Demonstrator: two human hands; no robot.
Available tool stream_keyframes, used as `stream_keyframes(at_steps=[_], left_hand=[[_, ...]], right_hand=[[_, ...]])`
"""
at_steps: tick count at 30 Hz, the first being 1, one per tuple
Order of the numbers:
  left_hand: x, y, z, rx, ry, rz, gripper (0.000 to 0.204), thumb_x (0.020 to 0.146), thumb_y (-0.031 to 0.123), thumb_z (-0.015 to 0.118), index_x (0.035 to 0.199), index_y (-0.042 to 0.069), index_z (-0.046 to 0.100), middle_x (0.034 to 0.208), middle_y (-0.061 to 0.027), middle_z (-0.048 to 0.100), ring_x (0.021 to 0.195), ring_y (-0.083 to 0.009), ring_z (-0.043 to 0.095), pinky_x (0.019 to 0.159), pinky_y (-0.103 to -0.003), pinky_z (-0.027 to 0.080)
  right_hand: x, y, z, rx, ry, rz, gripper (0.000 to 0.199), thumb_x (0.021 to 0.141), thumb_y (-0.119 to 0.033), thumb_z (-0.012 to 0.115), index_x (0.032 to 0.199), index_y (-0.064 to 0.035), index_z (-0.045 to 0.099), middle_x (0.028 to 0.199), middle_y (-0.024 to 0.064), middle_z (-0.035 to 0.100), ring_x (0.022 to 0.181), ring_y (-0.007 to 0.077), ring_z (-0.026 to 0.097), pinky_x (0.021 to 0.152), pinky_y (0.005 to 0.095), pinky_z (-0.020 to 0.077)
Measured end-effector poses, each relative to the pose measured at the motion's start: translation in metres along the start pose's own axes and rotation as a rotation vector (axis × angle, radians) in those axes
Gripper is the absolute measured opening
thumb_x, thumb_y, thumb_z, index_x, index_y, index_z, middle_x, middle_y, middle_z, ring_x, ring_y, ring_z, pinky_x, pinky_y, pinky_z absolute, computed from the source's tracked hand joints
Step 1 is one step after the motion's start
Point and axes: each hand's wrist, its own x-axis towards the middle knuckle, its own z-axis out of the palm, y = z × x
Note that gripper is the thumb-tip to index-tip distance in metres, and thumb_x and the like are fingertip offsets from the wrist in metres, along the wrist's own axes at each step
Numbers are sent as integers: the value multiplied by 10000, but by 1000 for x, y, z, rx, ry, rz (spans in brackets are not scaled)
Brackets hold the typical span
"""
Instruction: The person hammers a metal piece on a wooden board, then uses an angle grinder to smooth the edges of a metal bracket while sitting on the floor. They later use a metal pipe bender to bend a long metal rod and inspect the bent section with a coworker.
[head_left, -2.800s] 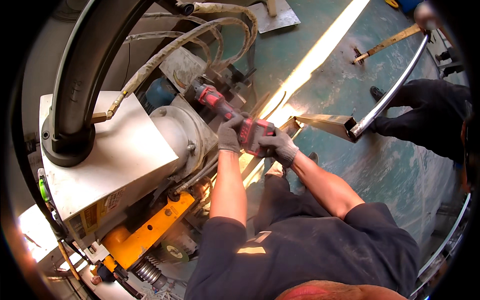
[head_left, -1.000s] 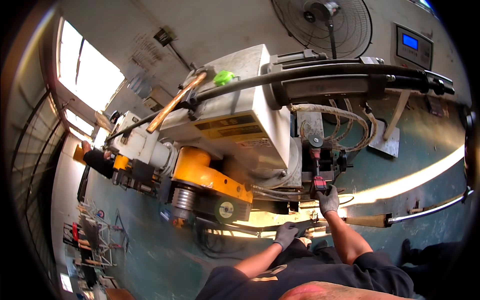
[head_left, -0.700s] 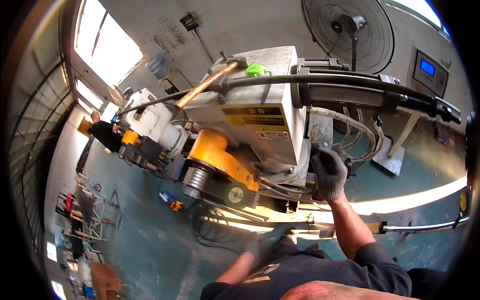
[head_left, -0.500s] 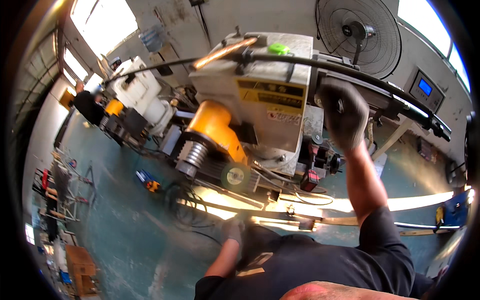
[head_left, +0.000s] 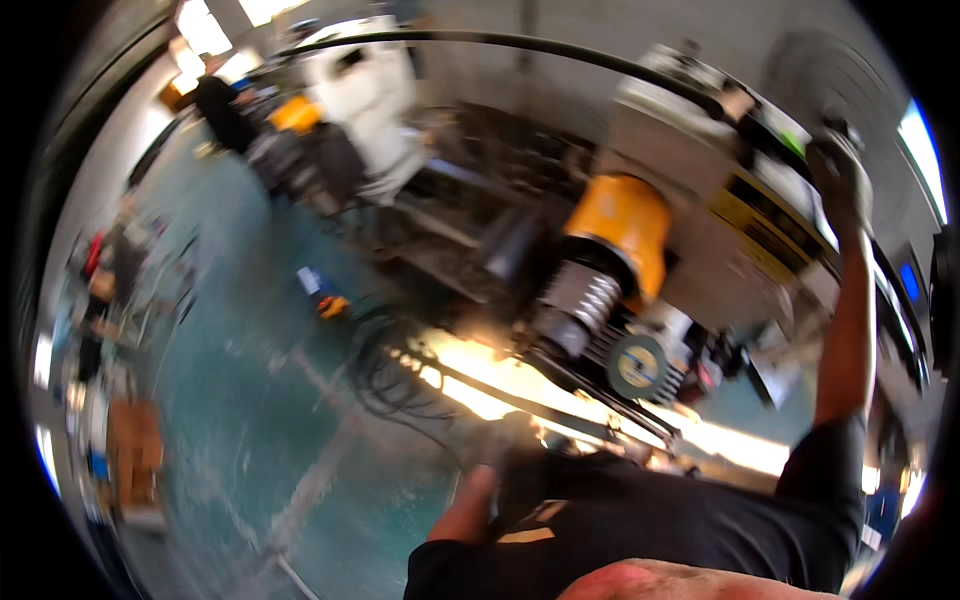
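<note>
The picture is smeared by motion. My right hand (head_left: 838, 172), in a dark glove, is stretched up to the top edge of a big white and yellow machine (head_left: 700, 170), close to a long black bent tube (head_left: 500, 40). Whether it grips anything cannot be made out. My left hand (head_left: 517, 442), also gloved, hangs low in front of my dark shirt, near a thin metal bar (head_left: 560, 400) under the machine. What it holds, if anything, is blurred.
An orange housing (head_left: 620, 215), a ribbed cylinder (head_left: 575, 300) and a round disc (head_left: 636, 366) stick out of the machine. Black cables (head_left: 385, 372) lie coiled on the teal floor (head_left: 250, 400). A small blue and orange object (head_left: 322, 293) lies further off. A person in dark clothes (head_left: 218, 108) stands far back left.
The view has swung left and tilted. My right hand has left the red tool and risen to the machine's top. My left hand has dropped toward my body.
</note>
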Motion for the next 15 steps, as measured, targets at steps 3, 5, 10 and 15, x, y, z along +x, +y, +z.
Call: stream_keyframes(at_steps=[3,5,10,15], left_hand=[[26,-19,-82,171,160,114,50,972,80,674,990,61,716,866,-104,736,738,-210,700,662,-387,576],[28,4,-71,-432,255,-148,66,940,50,684,998,50,715,862,-101,731,713,-216,699,641,-392,581],[38,-12,-12,-422,234,-290,87,923,-3,643,976,42,696,821,-96,681,686,-196,669,608,-345,548],[77,64,0,-316,-45,-86,112,911,-62,613,948,36,654,733,-27,556,629,-137,528,572,-301,438]], right_hand=[[21,-39,15,27,-160,152,396,1007,-373,723,1248,-74,817,1216,146,814,1109,250,748,1038,394,544],[25,-23,17,102,-220,158,412,1038,-376,752,1232,-17,809,1132,83,814,1056,168,725,1016,359,548],[27,-53,-13,548,-428,241,344,1077,-278,764,1300,-17,795,1139,68,805,1019,116,733,950,279,586],[49,-97,-14,329,-560,329,331,1037,-267,772,1261,-26,811,1115,84,811,1000,162,749,911,324,600]])
